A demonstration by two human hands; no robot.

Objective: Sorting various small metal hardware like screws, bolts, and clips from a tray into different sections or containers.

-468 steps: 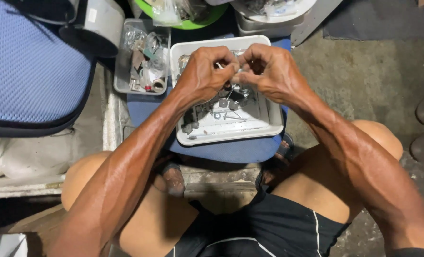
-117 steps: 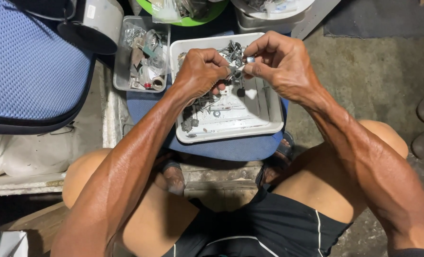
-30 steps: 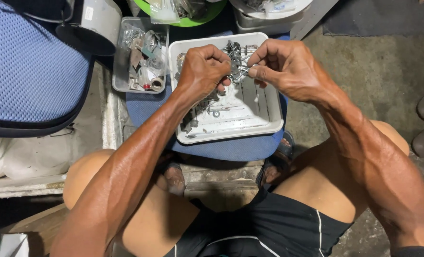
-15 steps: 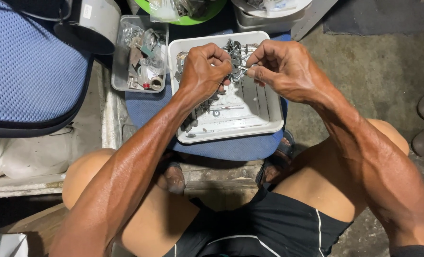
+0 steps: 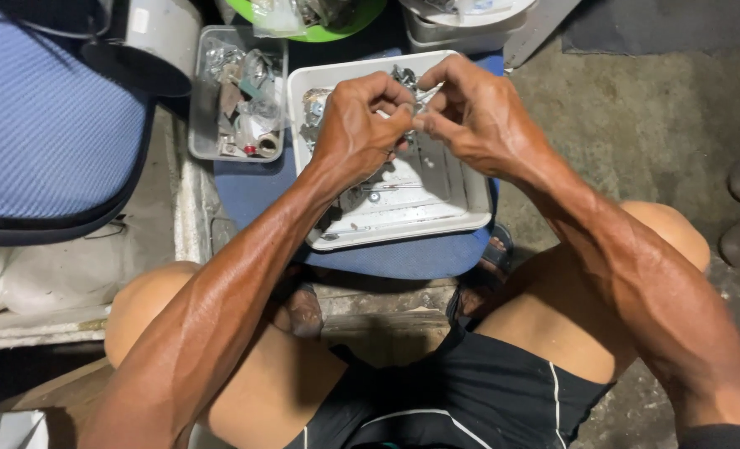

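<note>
The tray (image 5: 469, 218) sits on a cushion (image 5: 403, 258) in front of the seated person's knees. Loose metal parts (image 5: 361, 195) lie in the tray. Both hands meet above its far half: left hand (image 5: 357, 133) on the left, right hand (image 5: 478, 116) on the right. A smaller box (image 5: 237, 100) stands just left of the tray. A chair seat (image 5: 46, 125) lies at far left.

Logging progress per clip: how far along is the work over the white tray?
Done: nothing visibly set apart as finished. In hand: left hand and right hand pinch a small metal piece together above the white tray. Left: loose metal parts lie in the tray.
</note>
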